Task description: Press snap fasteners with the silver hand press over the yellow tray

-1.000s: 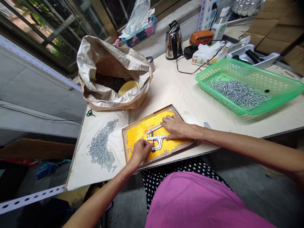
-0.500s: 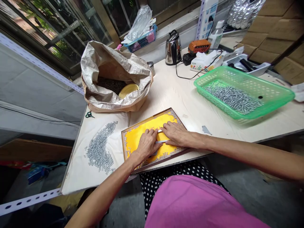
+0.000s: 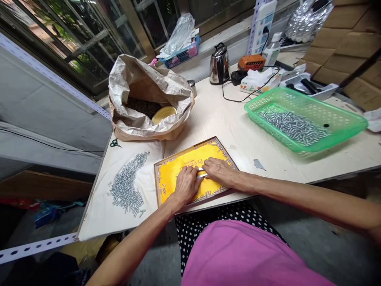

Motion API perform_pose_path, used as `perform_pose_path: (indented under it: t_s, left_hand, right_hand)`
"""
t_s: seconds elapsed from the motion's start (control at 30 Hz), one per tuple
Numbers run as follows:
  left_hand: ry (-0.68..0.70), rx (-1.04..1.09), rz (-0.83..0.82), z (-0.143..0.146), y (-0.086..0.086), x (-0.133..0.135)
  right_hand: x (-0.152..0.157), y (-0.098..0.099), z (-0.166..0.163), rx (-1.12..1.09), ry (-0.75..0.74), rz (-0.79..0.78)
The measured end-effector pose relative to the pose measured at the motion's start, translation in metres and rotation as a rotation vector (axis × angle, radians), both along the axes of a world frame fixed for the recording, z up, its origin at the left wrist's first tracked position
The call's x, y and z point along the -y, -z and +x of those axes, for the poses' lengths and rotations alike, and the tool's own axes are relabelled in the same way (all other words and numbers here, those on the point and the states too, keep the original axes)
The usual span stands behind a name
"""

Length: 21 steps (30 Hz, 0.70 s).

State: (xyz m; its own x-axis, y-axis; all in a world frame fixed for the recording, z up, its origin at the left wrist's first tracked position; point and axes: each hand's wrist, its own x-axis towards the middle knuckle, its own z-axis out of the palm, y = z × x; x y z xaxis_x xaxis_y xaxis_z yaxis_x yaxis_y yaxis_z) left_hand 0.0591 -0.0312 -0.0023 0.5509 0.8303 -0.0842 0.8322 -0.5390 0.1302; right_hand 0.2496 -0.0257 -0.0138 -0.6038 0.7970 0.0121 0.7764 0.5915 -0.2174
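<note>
A yellow tray with a wooden frame (image 3: 166,171) lies at the table's near edge, small metal pins along its inner sides. On it lies a metal plier-like hand tool (image 3: 201,172), mostly covered by my hands. My left hand (image 3: 186,184) presses down flat on the tool's left part, fingers together. My right hand (image 3: 218,171) rests over the tool's handles from the right, fingers curled on them. A pile of small metal pins (image 3: 126,185) lies on white cloth to the left of the tray.
A brown paper sack (image 3: 149,99) with dark contents and a yellow bowl stands behind the tray. A green basket (image 3: 342,119) of metal pins sits at the right. A kettle (image 3: 219,63), cable, tissue box and small scissors (image 3: 114,143) are further back.
My left hand went from pinching at the tool's head to lying flat on top of it. The tool, plain to see a second ago, is now almost hidden under both hands.
</note>
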Motion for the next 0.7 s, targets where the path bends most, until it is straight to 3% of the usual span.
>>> perform_pose_path:
  t_s: [0.13, 0.27, 0.5, 0.57, 0.7]
  left_hand:
    - [0.042, 0.065, 0.072, -0.001, 0.002, 0.011]
    - [0.147, 0.074, 0.036, 0.001, 0.004, 0.024]
    - [0.125, 0.245, -0.002, -0.007, 0.004, 0.035]
    - [0.034, 0.34, 0.098, -0.025, 0.003, 0.025]
    - [-0.391, 0.28, 0.335, -0.096, 0.002, -0.022]
  right_hand:
    - [-0.011, -0.001, 0.011, -0.057, -0.02, 0.008]
    - [-0.031, 0.012, 0.015, -0.007, 0.018, 0.092]
    - [-0.056, 0.032, 0.012, -0.099, -0.095, 0.273]
    - [-0.051, 0.031, 0.012, -0.101, -0.073, 0.317]
    - [-0.016, 0.024, 0.008, -0.169, -0.015, 0.298]
